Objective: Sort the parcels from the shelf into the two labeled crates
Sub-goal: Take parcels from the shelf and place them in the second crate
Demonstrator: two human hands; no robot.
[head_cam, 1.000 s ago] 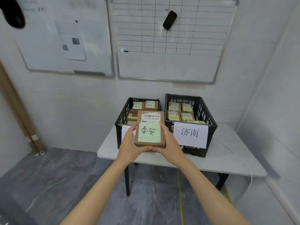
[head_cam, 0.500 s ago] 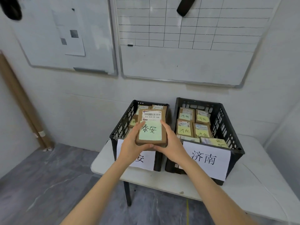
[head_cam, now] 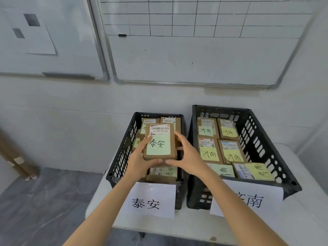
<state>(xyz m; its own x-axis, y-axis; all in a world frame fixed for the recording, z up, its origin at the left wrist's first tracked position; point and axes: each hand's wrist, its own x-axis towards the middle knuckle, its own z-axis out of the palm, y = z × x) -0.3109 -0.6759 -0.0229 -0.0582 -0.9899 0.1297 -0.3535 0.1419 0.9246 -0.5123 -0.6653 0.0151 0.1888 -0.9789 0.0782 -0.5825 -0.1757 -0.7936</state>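
Parcel (head_cam: 159, 142) gripped between left hand (head_cam: 140, 161) and right hand (head_cam: 188, 157), held over left crate (head_cam: 120, 153)

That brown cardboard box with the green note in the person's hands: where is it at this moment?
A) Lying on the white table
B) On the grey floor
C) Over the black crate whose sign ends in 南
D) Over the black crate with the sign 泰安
D: the left hand and the right hand hold the brown cardboard parcel with the green 泰安 note above the black plastic crate whose white paper sign reads 泰安.
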